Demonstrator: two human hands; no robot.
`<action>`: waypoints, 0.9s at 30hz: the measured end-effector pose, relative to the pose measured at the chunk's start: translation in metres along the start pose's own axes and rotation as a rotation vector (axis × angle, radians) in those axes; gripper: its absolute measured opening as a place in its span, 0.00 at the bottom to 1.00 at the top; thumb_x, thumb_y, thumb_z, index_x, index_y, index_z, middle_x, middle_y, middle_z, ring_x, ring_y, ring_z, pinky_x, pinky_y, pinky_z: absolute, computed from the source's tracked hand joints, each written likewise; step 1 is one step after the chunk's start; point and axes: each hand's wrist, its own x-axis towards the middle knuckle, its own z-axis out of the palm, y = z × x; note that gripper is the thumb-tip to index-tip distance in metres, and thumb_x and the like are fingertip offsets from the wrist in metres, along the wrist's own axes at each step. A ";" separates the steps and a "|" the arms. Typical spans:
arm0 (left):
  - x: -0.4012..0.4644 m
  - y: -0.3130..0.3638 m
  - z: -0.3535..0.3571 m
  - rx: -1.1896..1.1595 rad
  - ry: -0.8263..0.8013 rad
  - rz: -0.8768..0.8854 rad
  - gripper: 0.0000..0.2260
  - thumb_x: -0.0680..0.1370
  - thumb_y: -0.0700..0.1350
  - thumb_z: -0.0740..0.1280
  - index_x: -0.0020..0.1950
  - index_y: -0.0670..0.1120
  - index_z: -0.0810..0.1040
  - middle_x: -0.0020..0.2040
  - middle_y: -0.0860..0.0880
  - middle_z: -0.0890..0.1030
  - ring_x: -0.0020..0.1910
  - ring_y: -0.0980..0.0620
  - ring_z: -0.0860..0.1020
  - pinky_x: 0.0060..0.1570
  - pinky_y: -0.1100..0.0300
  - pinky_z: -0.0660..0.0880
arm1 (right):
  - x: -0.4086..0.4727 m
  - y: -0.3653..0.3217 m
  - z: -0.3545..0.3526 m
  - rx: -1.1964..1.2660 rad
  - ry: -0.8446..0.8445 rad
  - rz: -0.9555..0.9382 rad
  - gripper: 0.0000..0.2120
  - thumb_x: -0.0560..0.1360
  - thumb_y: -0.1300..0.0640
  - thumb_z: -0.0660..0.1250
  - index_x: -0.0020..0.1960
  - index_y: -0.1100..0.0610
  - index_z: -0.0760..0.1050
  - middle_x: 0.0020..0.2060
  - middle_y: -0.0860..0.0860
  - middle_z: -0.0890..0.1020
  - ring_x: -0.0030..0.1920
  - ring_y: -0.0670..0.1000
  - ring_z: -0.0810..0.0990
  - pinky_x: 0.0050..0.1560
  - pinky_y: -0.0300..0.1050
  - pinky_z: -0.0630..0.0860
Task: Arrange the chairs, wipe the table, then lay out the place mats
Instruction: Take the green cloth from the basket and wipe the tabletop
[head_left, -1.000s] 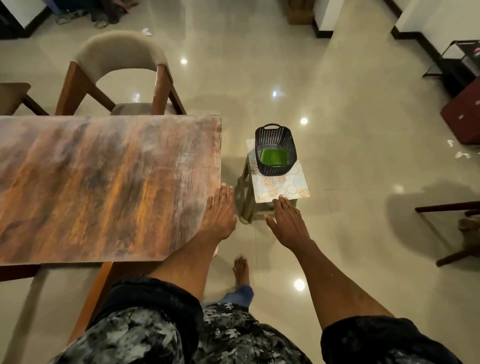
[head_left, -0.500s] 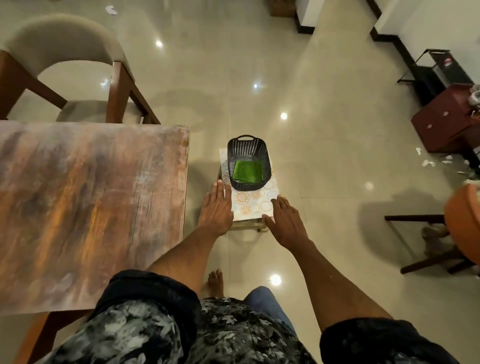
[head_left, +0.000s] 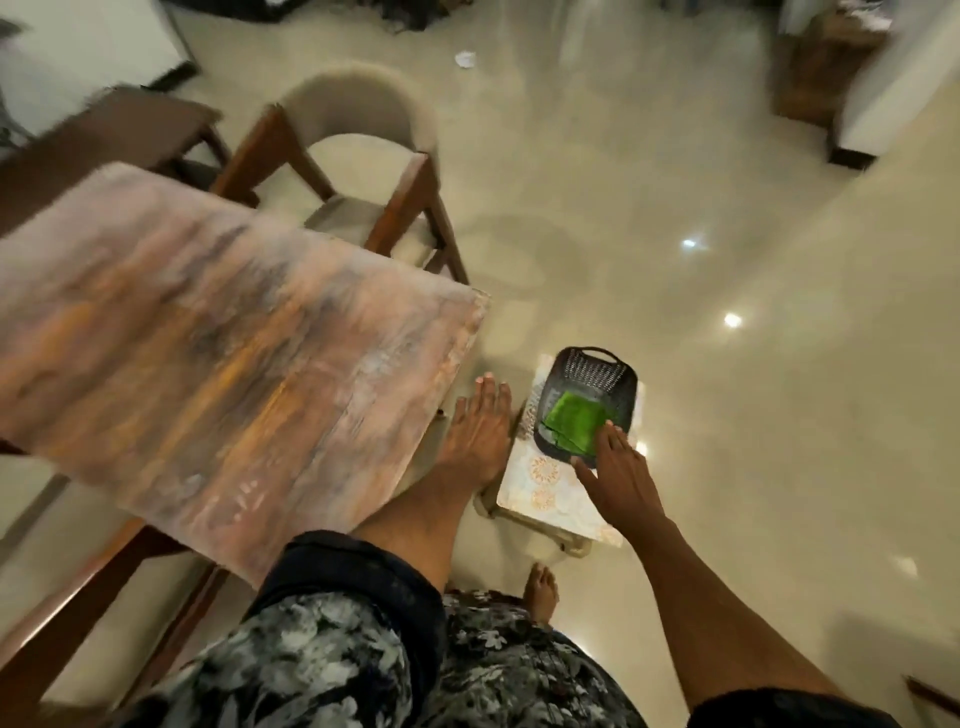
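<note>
Wooden table (head_left: 218, 364) is seen at 9 o'clock, its top bare. Cushioned chair (head_left: 358, 171) stands at its far end, 11 o'clock. A small stool (head_left: 556, 493) with a patterned top is placed just beside the table corner, at 3 o'clock of it. Black basket (head_left: 589, 384) rests on the stool's far half; green cloth (head_left: 574, 423) lies inside. Right hand (head_left: 621, 473) is extended over the basket's near rim, fingers spread, fingertips at the cloth edge; contact cannot be told. Left hand (head_left: 480, 431) is held flat and empty between table and stool.

No legible text, labels or numbers anywhere.
</note>
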 end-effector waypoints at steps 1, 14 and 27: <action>0.001 0.001 0.001 -0.015 0.008 -0.032 0.33 0.88 0.47 0.55 0.86 0.39 0.39 0.86 0.36 0.40 0.86 0.38 0.41 0.84 0.41 0.45 | 0.012 0.003 -0.003 -0.009 -0.015 -0.031 0.31 0.86 0.46 0.62 0.79 0.66 0.62 0.79 0.66 0.67 0.79 0.66 0.67 0.75 0.62 0.69; -0.048 -0.034 0.053 -0.206 -0.024 -0.436 0.35 0.84 0.37 0.57 0.87 0.43 0.40 0.86 0.39 0.40 0.86 0.39 0.39 0.84 0.40 0.42 | 0.059 -0.026 0.041 -0.048 -0.248 -0.356 0.38 0.81 0.34 0.48 0.77 0.63 0.67 0.75 0.65 0.72 0.77 0.65 0.69 0.74 0.63 0.70; 0.044 -0.008 0.050 -0.126 -0.093 -0.213 0.36 0.87 0.48 0.59 0.86 0.40 0.40 0.86 0.37 0.40 0.86 0.39 0.41 0.83 0.44 0.45 | 0.064 0.041 0.008 -0.040 -0.208 -0.094 0.32 0.86 0.45 0.61 0.81 0.64 0.62 0.81 0.65 0.65 0.82 0.64 0.63 0.78 0.61 0.66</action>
